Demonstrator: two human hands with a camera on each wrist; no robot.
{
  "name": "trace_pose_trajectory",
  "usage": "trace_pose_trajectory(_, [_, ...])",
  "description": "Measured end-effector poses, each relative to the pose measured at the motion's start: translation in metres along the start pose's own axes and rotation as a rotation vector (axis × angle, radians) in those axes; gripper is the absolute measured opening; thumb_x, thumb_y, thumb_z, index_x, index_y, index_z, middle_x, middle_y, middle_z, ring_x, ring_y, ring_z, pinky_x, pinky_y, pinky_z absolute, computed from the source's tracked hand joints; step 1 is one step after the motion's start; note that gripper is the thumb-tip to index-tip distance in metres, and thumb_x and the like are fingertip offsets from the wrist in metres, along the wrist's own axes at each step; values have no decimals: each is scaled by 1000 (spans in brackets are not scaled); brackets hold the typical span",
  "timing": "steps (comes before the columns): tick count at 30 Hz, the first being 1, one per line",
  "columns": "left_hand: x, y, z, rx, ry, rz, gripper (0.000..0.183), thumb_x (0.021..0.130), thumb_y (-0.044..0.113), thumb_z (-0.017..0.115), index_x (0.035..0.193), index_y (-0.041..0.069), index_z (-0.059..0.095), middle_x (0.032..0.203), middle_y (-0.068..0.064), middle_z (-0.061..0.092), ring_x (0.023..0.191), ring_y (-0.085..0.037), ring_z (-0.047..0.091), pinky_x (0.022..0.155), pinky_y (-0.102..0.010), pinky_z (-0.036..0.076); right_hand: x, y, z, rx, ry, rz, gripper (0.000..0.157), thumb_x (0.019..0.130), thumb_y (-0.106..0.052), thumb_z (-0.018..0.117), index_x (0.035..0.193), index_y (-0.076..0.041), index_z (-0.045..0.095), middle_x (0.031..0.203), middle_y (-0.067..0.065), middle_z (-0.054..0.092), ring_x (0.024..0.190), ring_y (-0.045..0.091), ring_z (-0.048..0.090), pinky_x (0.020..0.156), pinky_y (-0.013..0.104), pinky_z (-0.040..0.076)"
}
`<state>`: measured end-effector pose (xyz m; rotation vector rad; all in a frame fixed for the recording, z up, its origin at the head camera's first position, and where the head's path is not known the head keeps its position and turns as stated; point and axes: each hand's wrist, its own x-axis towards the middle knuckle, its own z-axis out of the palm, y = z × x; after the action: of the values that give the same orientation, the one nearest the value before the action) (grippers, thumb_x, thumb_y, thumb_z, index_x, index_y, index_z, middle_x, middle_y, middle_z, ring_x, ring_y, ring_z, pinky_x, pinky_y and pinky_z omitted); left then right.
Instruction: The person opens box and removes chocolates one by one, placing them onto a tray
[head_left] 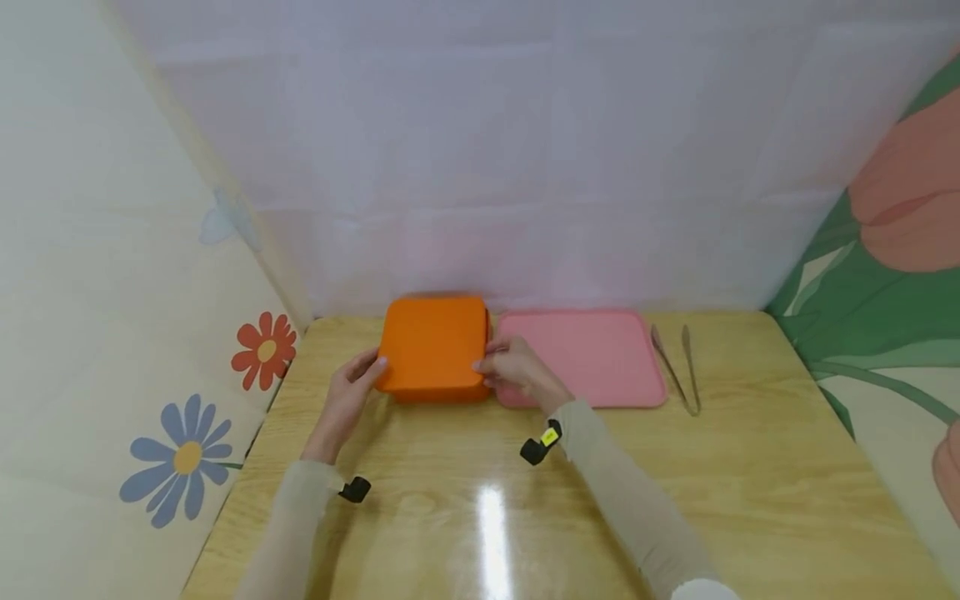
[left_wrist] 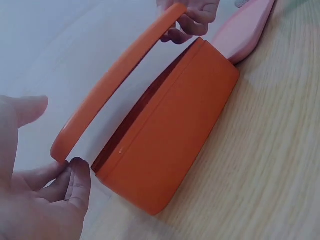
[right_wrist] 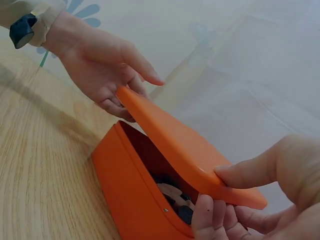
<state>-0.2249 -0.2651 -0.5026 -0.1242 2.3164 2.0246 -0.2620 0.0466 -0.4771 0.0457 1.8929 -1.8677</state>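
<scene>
An orange lid [head_left: 435,342] is raised at a tilt above a matching orange box [left_wrist: 167,132], with a gap between them. At the lid's right end, my right hand [head_left: 519,368] pinches its edge, thumb on top and fingers beneath. The left hand [head_left: 348,398] has its fingertips under the lid's left corner; its thumb [left_wrist: 31,107] stands raised, apart from the lid in the left wrist view. Through the gap, the right wrist view shows dark and beige pieces [right_wrist: 172,194] inside the box, mostly hidden by the lid.
A pink tray [head_left: 588,358] lies just right of the box. Beyond it, metal tongs [head_left: 686,379] rest spread on the wooden table [head_left: 420,500]. A pale sheet [head_left: 525,167] hangs behind, and flower-printed walls stand at both sides.
</scene>
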Motion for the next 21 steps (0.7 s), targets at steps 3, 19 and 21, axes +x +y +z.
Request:
trace_pose_trajectory(3, [-1,1,-1,-70,16,-27,61,112,33,59,161,0,43,147,-8,58,116,1,61,96,-13,52,-2,3,2,18,-8,-8,53,95,-1,76,140,8,50,126,17,60,85,18,67,80,30,62])
trace_pose_trajectory(19, [0,-5,-8,-474,-30,-91,14,114,19,54,110,19,68,104,8,69,89,-7,70,75,-24,61,-18,16,6,115,-72,-55,54,92,8,76,138,4,48,100,4,54,76,16,59,65,28,59])
trace_pose_trajectory(21, [0,-5,-7,-474,-41,-90,15,114,19,54,109,19,69,104,8,70,89,-7,70,75,-24,62,-21,16,5,106,-75,-72,57,92,7,75,142,5,46,99,3,54,77,15,60,65,28,60])
